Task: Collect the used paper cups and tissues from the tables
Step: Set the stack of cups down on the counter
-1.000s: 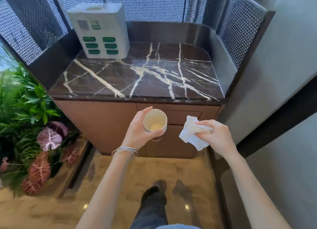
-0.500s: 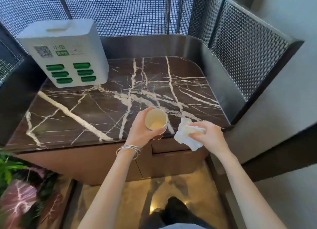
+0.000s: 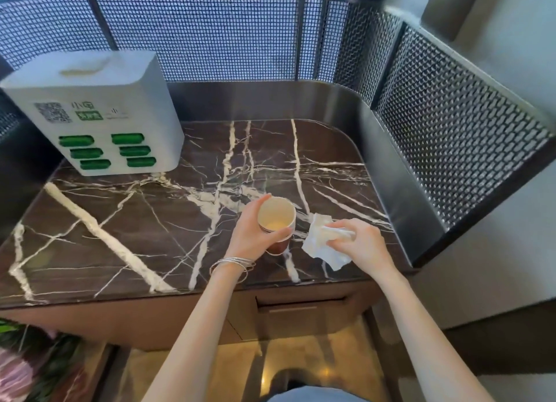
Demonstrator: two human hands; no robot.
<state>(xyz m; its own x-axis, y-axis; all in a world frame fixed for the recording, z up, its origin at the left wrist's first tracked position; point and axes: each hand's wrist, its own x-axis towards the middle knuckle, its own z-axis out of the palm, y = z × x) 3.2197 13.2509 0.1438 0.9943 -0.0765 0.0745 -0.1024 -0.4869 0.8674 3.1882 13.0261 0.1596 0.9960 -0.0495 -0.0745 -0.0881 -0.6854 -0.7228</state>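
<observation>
Our left hand [image 3: 252, 234] curls round the paper cup [image 3: 278, 213] over the marble counter [image 3: 144, 221]; whether its base touches, we cannot tell; our right hand [image 3: 362, 246] pinches the crumpled tissue [image 3: 320, 249] just beside it, fingertips hidden.

A dark marble worktop [image 3: 120, 221] carries a white box [image 3: 99, 121] with green slots at its far left corner. Mesh screens [image 3: 210, 40] fence it. A drawer [image 3: 301, 308] sits below; plants [image 3: 30, 365] lower left.

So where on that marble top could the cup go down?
Bare marble lies between the white box and the front edge, and between the box and the metal wall. It is crowded front right, where the left hand holds the cup, the right hand the tissue.
</observation>
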